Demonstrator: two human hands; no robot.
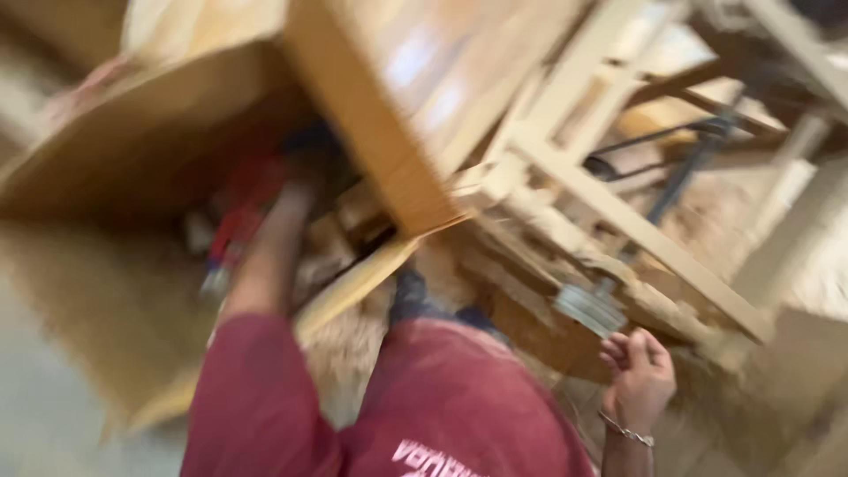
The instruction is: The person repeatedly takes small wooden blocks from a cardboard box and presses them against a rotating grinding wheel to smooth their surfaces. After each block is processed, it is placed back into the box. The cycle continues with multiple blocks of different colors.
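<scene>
The view is heavily blurred. My left arm in a dark red sleeve reaches up and away under a tilted wooden benchtop (397, 106). My left hand (305, 163) is lost in the shadow there, next to a red-handled tool (238, 216); whether it holds anything cannot be made out. My right hand (638, 375) hangs at the lower right with a bracelet on the wrist. Its fingers are curled in with nothing visible in them. It sits just below a round grey metal pulley (590, 307).
A pale wooden frame (636, 230) of slats runs diagonally across the right. A dark belt or cable (680, 181) passes behind it. Sawdust and wood scraps (353, 238) lie under the bench. My red shirt fills the bottom centre.
</scene>
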